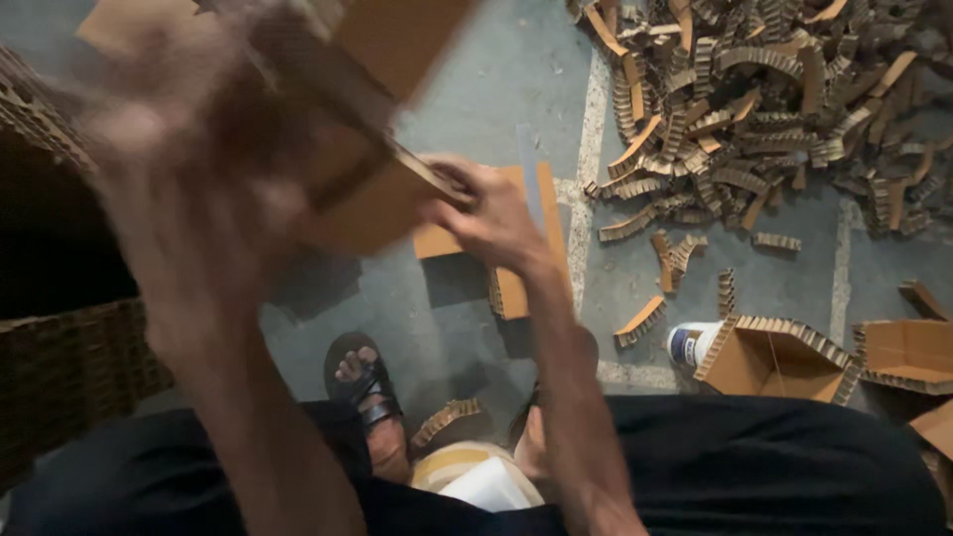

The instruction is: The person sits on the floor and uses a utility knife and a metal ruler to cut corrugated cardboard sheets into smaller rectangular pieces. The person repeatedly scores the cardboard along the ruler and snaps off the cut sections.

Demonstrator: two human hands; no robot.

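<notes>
Brown corrugated cardboard piece (367, 189), folded and edged with honeycomb board, held up in the air above the grey concrete floor (496, 89), between both hands and close to the camera. At far left, stacked dark honeycomb cardboard slabs (60, 367) stand along the frame edge. Left hand (189, 169): raised near the lens and heavily blurred, set against the left side of the cardboard piece; whether its fingers are clasped round the piece cannot be told. Right hand (486, 213): fingers pinched on the lower right edge of the cardboard piece, forearm running down toward the lap. Beneath the held piece, flat orange-brown cardboard sheets (516, 268) lie on the floor, partly in shadow. Low in the middle, a foot in a black strapped sandal (365, 382) rests on the floor, with a short curved strip of honeycomb cardboard (447, 417) just beside it and a round cream-coloured object (476, 476) between the knees, too hidden to identify. Black trousers (774, 467) span the bottom of the view. Further right, a white plastic bottle with a blue label (692, 342) lies touching an open cardboard tray with honeycomb rim (774, 357); a second open cardboard tray (908, 352) sits near it at the right edge. Upper right: large loose heap of brown honeycomb cardboard offcut strips (764, 109), with stray strips scattered below it.
</notes>
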